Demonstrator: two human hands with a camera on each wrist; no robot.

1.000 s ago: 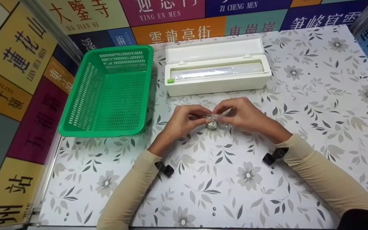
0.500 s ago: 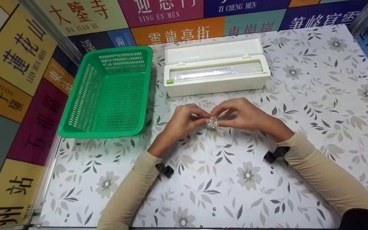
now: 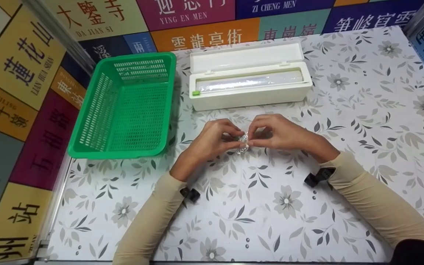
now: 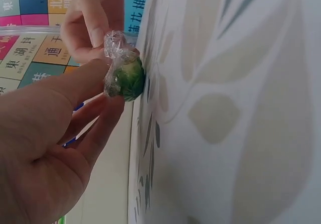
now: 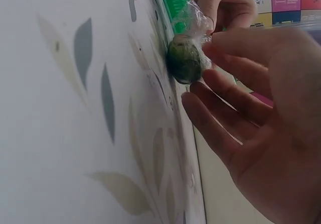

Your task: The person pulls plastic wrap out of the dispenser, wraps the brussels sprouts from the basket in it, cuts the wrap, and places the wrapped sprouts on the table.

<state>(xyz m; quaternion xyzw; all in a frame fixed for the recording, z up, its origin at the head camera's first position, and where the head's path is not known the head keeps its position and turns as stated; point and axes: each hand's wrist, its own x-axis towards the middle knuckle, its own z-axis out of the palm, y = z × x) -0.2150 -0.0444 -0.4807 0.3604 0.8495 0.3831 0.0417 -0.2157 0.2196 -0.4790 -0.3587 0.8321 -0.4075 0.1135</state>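
Observation:
A small green Brussels sprout (image 4: 131, 78) sits on the table surface, wrapped in clear cling film (image 4: 116, 45) that bunches up at one side. In the head view the sprout is mostly hidden behind the fingers, and the film glints between the hands. My left hand (image 3: 212, 138) pinches the wrapped sprout from the left, between thumb and fingers. From the right, my right hand (image 3: 280, 132) pinches the film with thumb and index finger. Its other fingers stay loosely bent beside the sprout in the right wrist view.
A green plastic basket (image 3: 169, 121) stands to the left on the flower-patterned table (image 3: 248, 221). Behind the hands, a white cling film box (image 3: 250, 98) has its lid up and a film roll (image 3: 248, 81) inside. Printed panels (image 3: 204, 35) border the table.
Both hands have stayed in nearly the same spot while the fingers work at the film. A loose film edge seen on the right earlier is now gathered in close to the sprout.

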